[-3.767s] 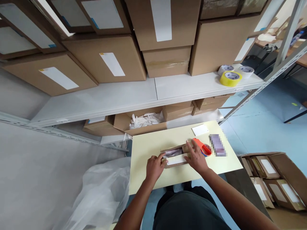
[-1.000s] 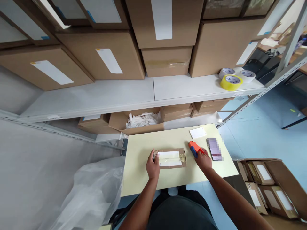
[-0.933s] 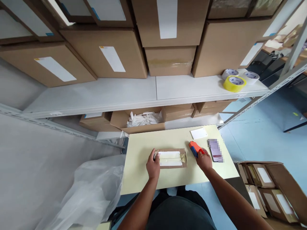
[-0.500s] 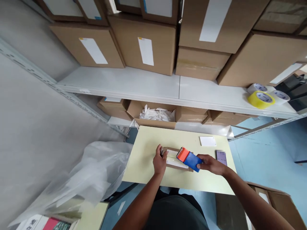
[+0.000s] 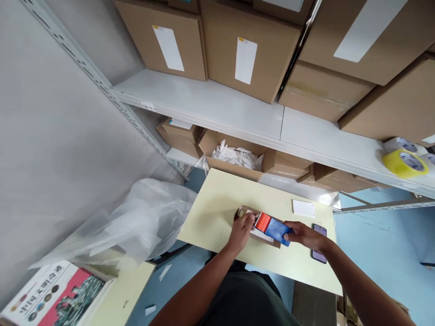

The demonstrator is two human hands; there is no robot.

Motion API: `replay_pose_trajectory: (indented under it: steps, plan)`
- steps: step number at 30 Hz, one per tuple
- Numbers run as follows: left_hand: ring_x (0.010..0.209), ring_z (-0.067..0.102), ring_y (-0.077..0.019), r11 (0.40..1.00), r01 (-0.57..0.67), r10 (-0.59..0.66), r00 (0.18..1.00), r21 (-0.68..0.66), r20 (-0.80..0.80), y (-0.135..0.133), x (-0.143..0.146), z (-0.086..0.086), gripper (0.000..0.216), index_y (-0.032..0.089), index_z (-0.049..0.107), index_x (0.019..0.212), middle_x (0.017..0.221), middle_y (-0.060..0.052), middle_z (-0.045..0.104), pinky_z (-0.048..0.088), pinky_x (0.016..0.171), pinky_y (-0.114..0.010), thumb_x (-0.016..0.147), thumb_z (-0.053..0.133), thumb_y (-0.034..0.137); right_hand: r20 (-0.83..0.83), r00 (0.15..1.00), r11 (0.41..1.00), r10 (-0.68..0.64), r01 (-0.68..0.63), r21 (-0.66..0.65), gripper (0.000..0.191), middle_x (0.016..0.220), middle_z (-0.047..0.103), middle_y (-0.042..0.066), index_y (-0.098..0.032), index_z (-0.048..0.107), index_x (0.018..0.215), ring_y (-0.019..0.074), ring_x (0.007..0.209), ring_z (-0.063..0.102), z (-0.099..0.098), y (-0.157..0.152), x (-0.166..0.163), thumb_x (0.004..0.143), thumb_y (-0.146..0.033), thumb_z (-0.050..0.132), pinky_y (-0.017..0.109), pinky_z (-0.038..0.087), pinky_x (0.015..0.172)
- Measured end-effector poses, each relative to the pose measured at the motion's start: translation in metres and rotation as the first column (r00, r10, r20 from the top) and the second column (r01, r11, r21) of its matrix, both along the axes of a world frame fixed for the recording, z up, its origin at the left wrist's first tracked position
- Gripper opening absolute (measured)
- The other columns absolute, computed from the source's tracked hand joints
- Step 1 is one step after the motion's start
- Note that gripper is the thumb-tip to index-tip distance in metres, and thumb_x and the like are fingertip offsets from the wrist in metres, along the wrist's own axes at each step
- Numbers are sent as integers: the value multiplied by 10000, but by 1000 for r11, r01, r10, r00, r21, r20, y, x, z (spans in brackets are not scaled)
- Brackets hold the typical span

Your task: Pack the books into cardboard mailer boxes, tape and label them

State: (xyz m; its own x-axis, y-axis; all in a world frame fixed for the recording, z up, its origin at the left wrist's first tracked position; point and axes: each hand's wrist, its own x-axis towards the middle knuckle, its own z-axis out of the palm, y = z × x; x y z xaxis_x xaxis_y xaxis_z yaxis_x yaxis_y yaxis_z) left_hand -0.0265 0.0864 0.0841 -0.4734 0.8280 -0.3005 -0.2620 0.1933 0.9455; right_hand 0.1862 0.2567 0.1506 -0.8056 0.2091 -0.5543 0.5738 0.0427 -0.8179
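Observation:
A small flat cardboard box with a white label lies on the pale yellow table. My left hand presses on the box's left end, fingers curled over it. My right hand grips a red and blue tape dispenser and holds its red end down on top of the box, next to my left fingers. Most of the box is hidden under the dispenser and my hands.
A phone lies beside my right wrist and a white card lies further back. Big cardboard boxes fill the white shelf; tape rolls sit at its right. A clear plastic bag and a printed box are at left.
My right hand picked up the tape dispenser from the table and brought it left onto the box. My left hand stayed on the box's left end. The view swung left.

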Motion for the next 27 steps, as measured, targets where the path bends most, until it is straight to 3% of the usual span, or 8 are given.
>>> replay_pose_trajectory:
  steps: [2, 5, 8, 12, 18, 27]
  plan:
    - [893, 720, -264, 999, 26, -18, 968, -29, 251, 3, 10, 0, 473, 150, 770, 1010, 951, -125, 755, 606, 775, -380, 861, 635, 578, 9, 1000, 1000, 3, -3, 7, 510, 954, 671, 67, -164, 669, 1055, 214, 882, 609, 0, -1, 0, 858, -634, 665, 342, 492, 795]
    - [885, 721, -249, 999, 8, 10, 931, -48, 365, 4, 17, -6, 485, 141, 751, 955, 946, -128, 758, 598, 736, -344, 832, 653, 600, 18, 1000, 999, 24, -24, 32, 514, 994, 683, 80, -171, 665, 1070, 223, 896, 620, 0, -3, -1, 870, -643, 646, 345, 497, 793]
    - [870, 716, -234, 996, -27, 57, 919, -82, 390, 3, 17, -11, 443, 158, 733, 919, 927, -112, 755, 586, 707, -319, 834, 650, 584, 23, 998, 996, 54, -56, 67, 505, 1038, 694, 83, -184, 670, 1102, 227, 916, 634, 1, -4, -5, 885, -637, 630, 344, 503, 802]
    - [760, 693, -214, 981, -108, 147, 953, -160, 264, 3, 9, -13, 405, 172, 722, 829, 846, -90, 742, 546, 613, -297, 837, 637, 567, 37, 995, 987, 92, -96, 127, 470, 1046, 715, 78, -195, 686, 1117, 235, 932, 654, 4, -4, -15, 897, -606, 628, 349, 508, 823]
    - [671, 661, -182, 953, -254, 286, 934, -167, 214, -5, -29, -17, 443, 137, 747, 869, 736, -63, 719, 525, 593, -288, 786, 677, 566, 25, 989, 972, 143, -145, 183, 443, 1080, 736, 74, -206, 687, 1189, 240, 955, 671, 3, -7, -37, 910, -545, 632, 352, 521, 846]
    - [613, 610, -130, 936, -294, 347, 860, -193, 374, -16, -66, -54, 476, 111, 736, 812, 828, -116, 739, 495, 586, -278, 701, 747, 574, 73, 986, 942, 153, -168, 289, 486, 1095, 756, 61, -247, 689, 1241, 257, 966, 710, -3, -15, -78, 902, -586, 609, 367, 558, 851]
